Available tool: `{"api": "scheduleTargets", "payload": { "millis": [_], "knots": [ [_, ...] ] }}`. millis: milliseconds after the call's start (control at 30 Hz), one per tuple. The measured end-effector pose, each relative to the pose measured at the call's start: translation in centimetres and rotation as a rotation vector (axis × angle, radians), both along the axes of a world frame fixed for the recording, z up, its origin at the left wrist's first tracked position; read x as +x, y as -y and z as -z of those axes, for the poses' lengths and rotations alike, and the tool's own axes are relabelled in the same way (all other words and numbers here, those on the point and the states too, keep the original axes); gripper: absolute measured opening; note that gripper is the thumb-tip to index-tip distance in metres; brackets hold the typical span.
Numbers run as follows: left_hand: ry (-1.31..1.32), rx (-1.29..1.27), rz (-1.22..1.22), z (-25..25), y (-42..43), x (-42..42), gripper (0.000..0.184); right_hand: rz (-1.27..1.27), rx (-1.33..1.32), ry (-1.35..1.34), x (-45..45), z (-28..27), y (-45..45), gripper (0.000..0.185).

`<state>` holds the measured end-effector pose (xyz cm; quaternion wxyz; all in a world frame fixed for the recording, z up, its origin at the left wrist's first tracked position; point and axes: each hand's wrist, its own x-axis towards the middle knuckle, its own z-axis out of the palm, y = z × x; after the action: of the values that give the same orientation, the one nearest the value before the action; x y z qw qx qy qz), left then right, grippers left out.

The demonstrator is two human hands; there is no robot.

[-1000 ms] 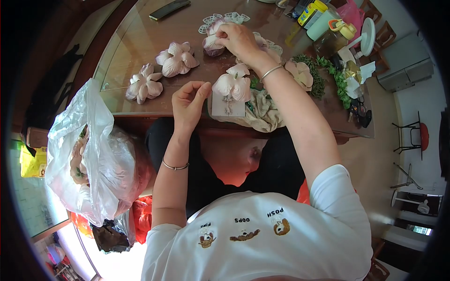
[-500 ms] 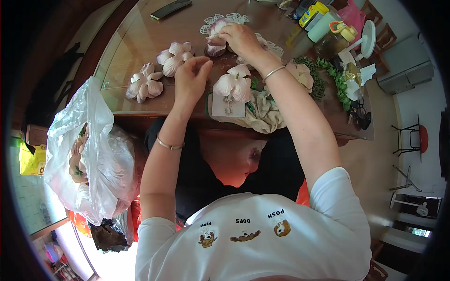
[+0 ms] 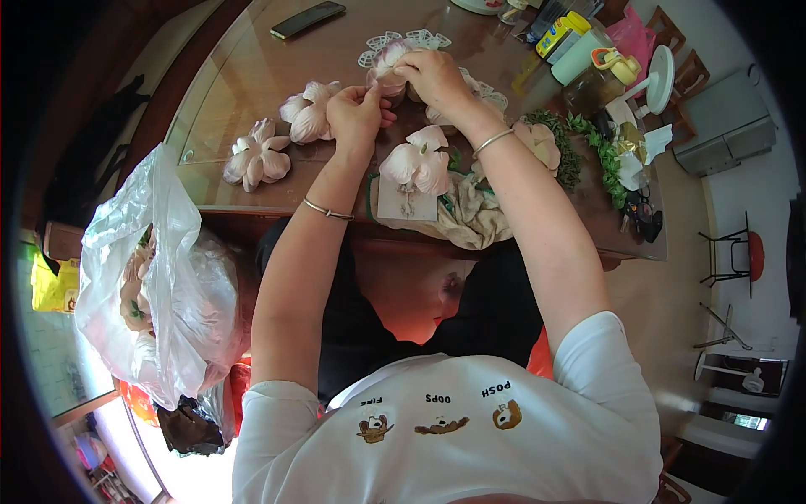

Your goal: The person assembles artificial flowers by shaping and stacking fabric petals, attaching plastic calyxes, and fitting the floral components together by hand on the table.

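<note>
At the far middle of the table, a pale pink and purple artificial flower point(image 3: 388, 60) is between both hands. My right hand point(image 3: 437, 81) pinches it from the right, fingers bent over a petal. At its near left side, my left hand point(image 3: 356, 118) has thumb and forefinger closed at a lower petal; the exact contact is small and partly hidden. Left of that hand lie a second artificial flower point(image 3: 306, 113) and a third one point(image 3: 259, 158). A pale flower with a green stem base point(image 3: 416, 160) sits nearer me, by a small white block point(image 3: 406, 202).
Crumpled beige cloth point(image 3: 478, 214) lies at the near table edge. Green leaf garland point(image 3: 606, 155) and bottles point(image 3: 571, 38) stand at the right. A phone point(image 3: 308, 19) is at the far left. A plastic bag point(image 3: 159, 277) of flowers hangs beside the table.
My left hand has moved right and slightly up to the flower at the far middle, its thumb and forefinger now at a petal. My right hand stays on that flower.
</note>
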<state>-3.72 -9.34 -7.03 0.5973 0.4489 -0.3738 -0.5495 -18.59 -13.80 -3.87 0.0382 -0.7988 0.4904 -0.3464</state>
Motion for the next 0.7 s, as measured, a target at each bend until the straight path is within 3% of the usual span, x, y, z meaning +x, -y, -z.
{"api": "scheduleTargets", "payload": {
  "millis": [67,200,267,300,533,700],
  "knots": [
    [0.0,0.01,-0.011,0.3,0.1,-0.1,0.015,-0.005,-0.013,0.022,-0.2,-0.2,0.1,0.013],
    [0.034,0.01,-0.069,0.6,0.0,-0.3,0.015,0.188,0.348,0.441,-1.2,-2.7,-0.3,0.015],
    [0.032,0.012,-0.072,0.6,-0.1,-0.3,0.015,0.239,0.4,0.803,-2.3,-2.9,0.5,0.015],
    [0.029,0.013,-0.076,0.5,-0.1,-0.3,0.015,0.24,0.398,0.803,-3.0,-3.1,0.3,0.015],
    [0.029,0.013,-0.046,-0.2,-0.9,-0.1,0.014,-0.073,0.395,1.183,-8.0,-6.3,-3.0,0.018],
    [0.292,-0.185,-0.113,-3.1,-5.3,2.4,0.013,0.037,0.2,0.937,-6.8,-6.7,-7.9,0.02]
  ]
}}
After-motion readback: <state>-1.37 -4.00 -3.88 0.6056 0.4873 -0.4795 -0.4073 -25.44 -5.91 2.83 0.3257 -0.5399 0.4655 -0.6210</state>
